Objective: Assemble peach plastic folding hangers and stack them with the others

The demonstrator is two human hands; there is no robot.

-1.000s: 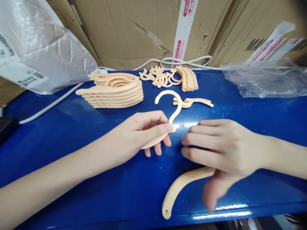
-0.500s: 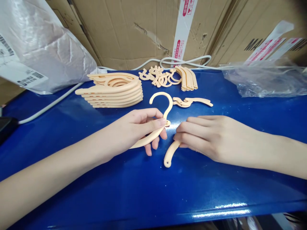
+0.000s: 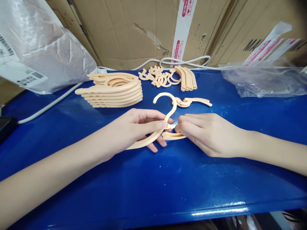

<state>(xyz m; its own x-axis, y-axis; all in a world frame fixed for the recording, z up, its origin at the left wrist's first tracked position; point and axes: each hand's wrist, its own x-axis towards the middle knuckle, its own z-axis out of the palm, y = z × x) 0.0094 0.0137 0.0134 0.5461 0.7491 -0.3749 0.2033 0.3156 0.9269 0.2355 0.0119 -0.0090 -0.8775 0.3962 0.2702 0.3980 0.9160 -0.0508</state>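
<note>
My left hand (image 3: 141,126) pinches a cream plastic hanger hook (image 3: 173,108) where it meets a curved hanger arm (image 3: 146,142). The hook stands up above my fingertips, its open end curling to the left. My right hand (image 3: 211,134) is closed on a second hanger arm (image 3: 174,136), whose free end lies beside the fingers of my left hand. Whether that end touches the joint, I cannot tell. Just behind the hands lie a loose hook and a short arm piece (image 3: 199,100). My right fingers hide the other end of the arm they hold.
A stack of cream hanger arms (image 3: 112,95) stands at the back left of the blue table (image 3: 153,191). Behind are a heap of hooks (image 3: 160,76) and several arms (image 3: 187,78). Cardboard boxes (image 3: 134,28), a white cable (image 3: 52,103), a silvery package (image 3: 52,48) and clear plastic (image 3: 261,80) surround it.
My right hand has turned the loose arm from pointing down toward me to lying sideways, its end now by my left fingers. The hook in my left hand has shifted slightly right.
</note>
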